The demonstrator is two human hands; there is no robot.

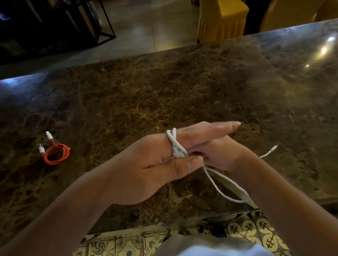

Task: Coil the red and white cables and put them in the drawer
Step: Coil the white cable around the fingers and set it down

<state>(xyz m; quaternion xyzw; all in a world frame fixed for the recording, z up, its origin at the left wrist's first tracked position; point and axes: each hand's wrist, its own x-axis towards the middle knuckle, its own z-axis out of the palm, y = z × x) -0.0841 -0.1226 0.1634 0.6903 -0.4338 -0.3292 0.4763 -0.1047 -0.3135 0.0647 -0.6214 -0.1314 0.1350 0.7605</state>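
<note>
Centre frame, a thin white cable loops round the straight fingers of the left hand, pinned by the thumb. The right hand, fingers curled, pinches its slack. A coiled red cable lies at left on the glossy brown marble counter.

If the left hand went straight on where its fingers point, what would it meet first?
Nothing, it seems: the left hand, white cable wound on its fingers, points right over bare counter. The cable's plug lies nearer the person, likely off that line; depth is unclear.
</note>
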